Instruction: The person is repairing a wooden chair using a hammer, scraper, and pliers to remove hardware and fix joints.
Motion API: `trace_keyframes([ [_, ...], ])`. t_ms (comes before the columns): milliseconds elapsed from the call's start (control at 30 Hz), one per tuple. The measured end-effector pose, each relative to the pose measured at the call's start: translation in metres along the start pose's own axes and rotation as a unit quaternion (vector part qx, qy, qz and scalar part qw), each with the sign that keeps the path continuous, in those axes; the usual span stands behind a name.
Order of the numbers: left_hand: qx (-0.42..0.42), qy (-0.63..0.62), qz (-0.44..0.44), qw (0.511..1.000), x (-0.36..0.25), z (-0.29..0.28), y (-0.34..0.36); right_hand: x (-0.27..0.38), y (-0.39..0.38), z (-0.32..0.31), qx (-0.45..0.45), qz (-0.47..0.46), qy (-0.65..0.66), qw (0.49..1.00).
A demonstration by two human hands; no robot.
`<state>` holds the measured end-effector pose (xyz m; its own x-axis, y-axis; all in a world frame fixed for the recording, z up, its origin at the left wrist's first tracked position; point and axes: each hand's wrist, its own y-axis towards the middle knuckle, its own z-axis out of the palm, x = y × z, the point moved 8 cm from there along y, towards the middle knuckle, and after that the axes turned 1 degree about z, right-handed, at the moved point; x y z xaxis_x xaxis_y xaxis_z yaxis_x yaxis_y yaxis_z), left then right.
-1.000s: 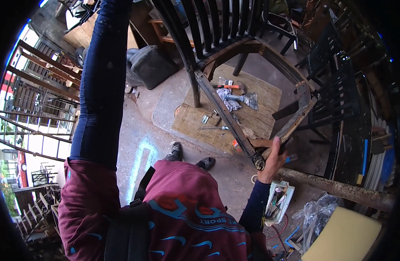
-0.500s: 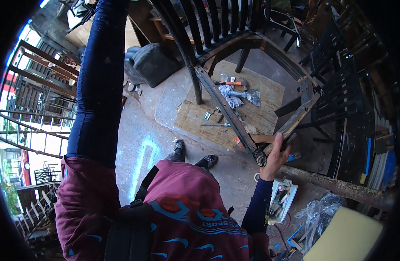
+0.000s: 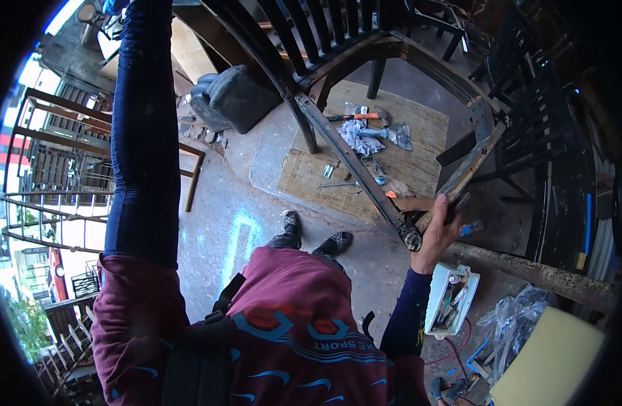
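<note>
Dark and slatted, a wooden chair (image 3: 341,152) with an open seat frame fills the upper middle. My right hand (image 3: 438,233) is closed around the front right corner of that frame, where the wood looks rough and bare. Stretched up along the left, my left arm runs past the top edge, so that hand is out of sight. Through the seat opening a plywood board (image 3: 422,122) shows on the floor. Lying on it are a hammer (image 3: 365,116) with an orange handle, a scraper (image 3: 397,137), a crumpled white cloth (image 3: 355,143) and a screwdriver (image 3: 339,184).
Dark cushions (image 3: 240,98) sit beyond the board on the left. More black chairs (image 3: 537,128) crowd the right side. Near my right forearm are a white tool box (image 3: 429,314), clear plastic wrap (image 3: 520,311) and a yellow foam pad (image 3: 551,358). A metal rack (image 3: 50,203) stands far left.
My left arm has shifted a little left, its hand still out of view. The whole view has moved slightly. My right hand keeps its hold on the chair frame.
</note>
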<state>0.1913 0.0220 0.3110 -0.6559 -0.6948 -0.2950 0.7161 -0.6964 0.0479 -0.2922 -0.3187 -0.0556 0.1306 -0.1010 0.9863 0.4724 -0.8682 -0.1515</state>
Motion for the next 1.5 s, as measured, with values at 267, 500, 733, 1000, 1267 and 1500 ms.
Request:
trace_keyframes([
  [267, -0.047, 0.307, 0.196, 0.930, 0.011, -0.011, 0.027, 0.006, -0.002, -0.006, 0.001, 0.009, -0.001, 1.000],
  [500, -0.044, 0.547, 0.382, 0.743, -0.080, 0.003, -0.003, 0.006, 0.001, 0.003, 0.018, -0.020, 0.080, 0.996],
  [733, -0.014, 0.700, 0.533, 0.475, -0.108, 0.027, -0.040, 0.003, 0.002, 0.003, 0.016, -0.037, 0.099, 0.994],
  [1000, 0.030, 0.659, 0.492, 0.568, -0.108, 0.030, -0.028, 0.006, 0.000, 0.004, 0.009, -0.031, 0.122, 0.992],
  [1267, 0.069, 0.594, 0.435, 0.673, -0.103, 0.026, -0.023, 0.016, -0.003, 0.006, 0.003, -0.042, 0.118, 0.992],
  [1500, 0.063, 0.579, 0.429, 0.691, -0.094, 0.021, -0.020, 0.007, 0.001, 0.003, 0.001, -0.050, 0.077, 0.996],
])
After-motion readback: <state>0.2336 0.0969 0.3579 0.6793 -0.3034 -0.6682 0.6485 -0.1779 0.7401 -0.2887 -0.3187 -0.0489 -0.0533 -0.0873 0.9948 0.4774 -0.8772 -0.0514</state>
